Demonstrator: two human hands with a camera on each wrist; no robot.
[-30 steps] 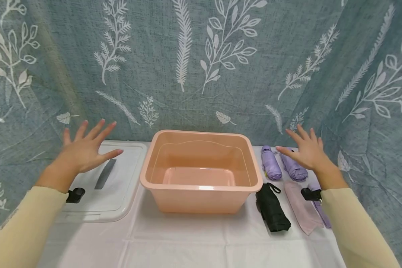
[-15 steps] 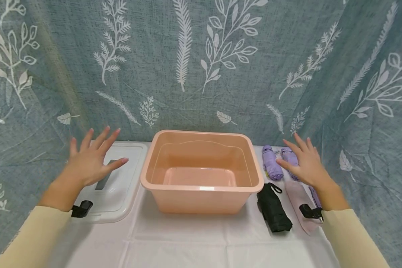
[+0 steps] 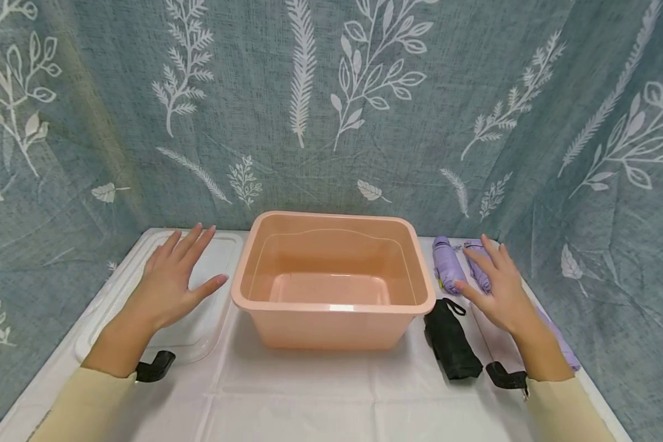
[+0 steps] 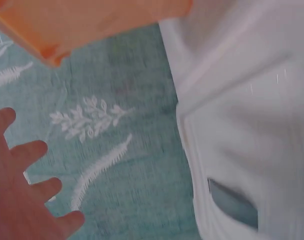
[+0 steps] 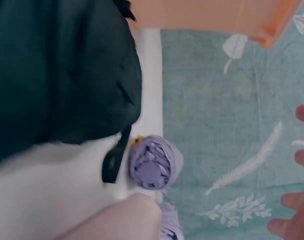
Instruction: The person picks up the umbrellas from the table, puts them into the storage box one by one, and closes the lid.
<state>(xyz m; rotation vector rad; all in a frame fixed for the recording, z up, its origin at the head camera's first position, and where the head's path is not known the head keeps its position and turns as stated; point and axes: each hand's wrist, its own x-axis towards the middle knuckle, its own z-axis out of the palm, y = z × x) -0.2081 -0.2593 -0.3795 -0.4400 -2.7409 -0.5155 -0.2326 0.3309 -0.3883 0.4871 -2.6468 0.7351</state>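
My left hand hovers with spread fingers above the white lid on the left. On the other side, my right hand is held over the folded umbrellas, its fingers extended and holding nothing. A peach plastic bin stands between the hands, with nothing visible inside. Beside it lie a black umbrella with a wrist loop and two purple umbrellas, one nearer the bin and one partly behind my right hand. A pink pouch-like bundle and another purple item are partly hidden by the right arm.
A white cloth covers the table. Green-blue fabric with white leaf prints hangs behind and along both sides. Black camera mounts sit at both wrists.
Both hands have come down and nearer the body, the left also moving right toward the bin. Bin, lid and umbrellas stay in place.
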